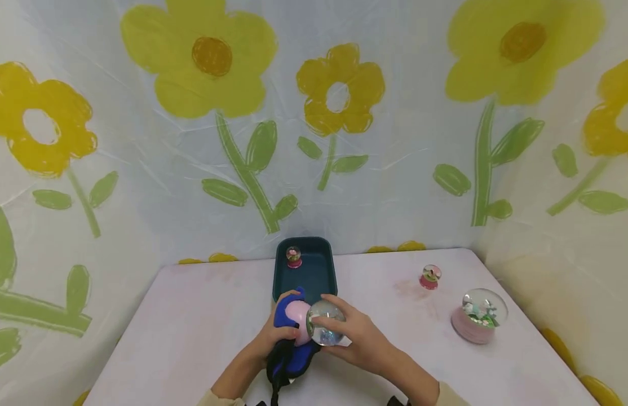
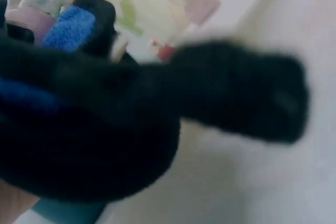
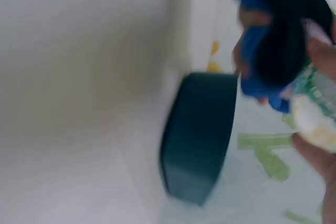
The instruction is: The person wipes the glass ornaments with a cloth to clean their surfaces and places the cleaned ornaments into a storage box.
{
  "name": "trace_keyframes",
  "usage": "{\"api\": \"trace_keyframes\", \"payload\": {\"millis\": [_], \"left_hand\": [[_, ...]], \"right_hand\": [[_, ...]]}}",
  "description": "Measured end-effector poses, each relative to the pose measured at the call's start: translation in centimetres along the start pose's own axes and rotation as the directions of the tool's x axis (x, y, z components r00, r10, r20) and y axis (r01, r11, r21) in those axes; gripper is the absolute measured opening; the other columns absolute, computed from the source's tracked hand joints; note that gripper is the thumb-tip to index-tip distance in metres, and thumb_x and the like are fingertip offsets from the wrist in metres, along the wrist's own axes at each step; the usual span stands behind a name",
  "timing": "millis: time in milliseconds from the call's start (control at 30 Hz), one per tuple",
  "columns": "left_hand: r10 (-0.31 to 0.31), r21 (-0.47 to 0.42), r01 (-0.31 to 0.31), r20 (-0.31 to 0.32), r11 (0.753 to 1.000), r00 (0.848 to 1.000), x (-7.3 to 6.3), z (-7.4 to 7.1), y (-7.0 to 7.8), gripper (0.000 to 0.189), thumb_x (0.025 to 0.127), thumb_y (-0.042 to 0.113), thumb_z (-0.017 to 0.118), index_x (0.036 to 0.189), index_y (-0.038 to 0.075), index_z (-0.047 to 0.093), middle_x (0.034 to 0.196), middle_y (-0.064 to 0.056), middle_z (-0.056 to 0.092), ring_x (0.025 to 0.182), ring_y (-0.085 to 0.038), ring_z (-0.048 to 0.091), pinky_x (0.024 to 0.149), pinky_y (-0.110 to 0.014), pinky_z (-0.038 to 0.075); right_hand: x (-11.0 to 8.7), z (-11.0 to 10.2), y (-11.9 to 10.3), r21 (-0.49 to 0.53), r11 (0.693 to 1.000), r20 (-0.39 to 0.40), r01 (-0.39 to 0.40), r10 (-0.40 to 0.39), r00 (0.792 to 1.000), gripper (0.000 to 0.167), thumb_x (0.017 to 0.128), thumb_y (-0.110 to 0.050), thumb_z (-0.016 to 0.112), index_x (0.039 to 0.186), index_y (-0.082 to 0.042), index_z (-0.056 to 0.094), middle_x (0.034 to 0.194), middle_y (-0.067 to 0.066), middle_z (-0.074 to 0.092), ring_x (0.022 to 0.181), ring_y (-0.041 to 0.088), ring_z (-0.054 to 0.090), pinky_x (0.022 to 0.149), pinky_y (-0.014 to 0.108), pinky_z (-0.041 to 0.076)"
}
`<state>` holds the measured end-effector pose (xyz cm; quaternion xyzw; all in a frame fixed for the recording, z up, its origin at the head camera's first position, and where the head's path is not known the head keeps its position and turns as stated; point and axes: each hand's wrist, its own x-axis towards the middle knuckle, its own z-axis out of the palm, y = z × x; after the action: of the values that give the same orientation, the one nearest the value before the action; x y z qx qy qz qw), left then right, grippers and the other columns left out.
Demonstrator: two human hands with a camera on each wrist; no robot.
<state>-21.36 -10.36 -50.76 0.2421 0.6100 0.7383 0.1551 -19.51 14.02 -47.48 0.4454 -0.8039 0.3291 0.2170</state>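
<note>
A snow globe with a clear ball (image 1: 328, 326) and a pink base (image 1: 300, 316) lies tilted on its side between my two hands. My right hand (image 1: 363, 338) grips the glass ball, fingers spread around it. On the other side, my left hand (image 1: 267, 338) holds a blue and black cloth piece (image 1: 300, 361), perhaps a mitt or glove, against the pink base. A black strap dangles from this cloth. In the left wrist view, dark blurred material covers most of the scene, with a blue patch (image 2: 73, 27) beside the pink base (image 2: 34, 22).
Behind my hands sits a dark teal tray (image 1: 319, 276) holding a small snow globe (image 1: 293, 256). Rightward on the table stand another small globe (image 1: 429, 277) and a larger pink-based one (image 1: 478, 316). A flower-printed curtain (image 1: 390, 186) surrounds the table.
</note>
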Motion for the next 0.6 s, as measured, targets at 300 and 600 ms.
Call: {"api": "trace_keyframes", "payload": {"millis": [300, 600], "left_hand": [[0.036, 0.096, -0.028, -0.080, 0.995, 0.996, -0.3, 0.2, -0.1, 0.077, 0.082, 0.031, 0.072, 0.142, 0.018, 0.025, 0.129, -0.018, 0.041, 0.110, -0.033, 0.052, 0.087, -0.044, 0.049], [0.173, 0.405, -0.114, -0.114, 0.907, 0.978, -0.9, 0.2, -0.4, 0.089, 0.067, 0.013, 0.083, 0.140, 0.024, 0.032, 0.137, -0.015, 0.036, 0.109, -0.037, 0.051, 0.080, -0.041, 0.053]], "right_hand": [[0.6, 0.2, 1.0, 0.291, 0.952, -0.001, -0.091, 0.096, 0.995, 0.064, 0.071, -0.020, 0.088, 0.129, -0.015, 0.061, 0.139, 0.011, 0.047, 0.115, 0.028, 0.055, 0.077, 0.037, 0.055], [1.4, -0.1, 0.4, 0.623, 0.507, 0.296, -0.595, 0.552, 0.780, 0.060, 0.080, -0.012, 0.081, 0.134, -0.008, 0.055, 0.120, 0.015, 0.057, 0.093, 0.031, 0.059, 0.069, 0.044, 0.056]]}}
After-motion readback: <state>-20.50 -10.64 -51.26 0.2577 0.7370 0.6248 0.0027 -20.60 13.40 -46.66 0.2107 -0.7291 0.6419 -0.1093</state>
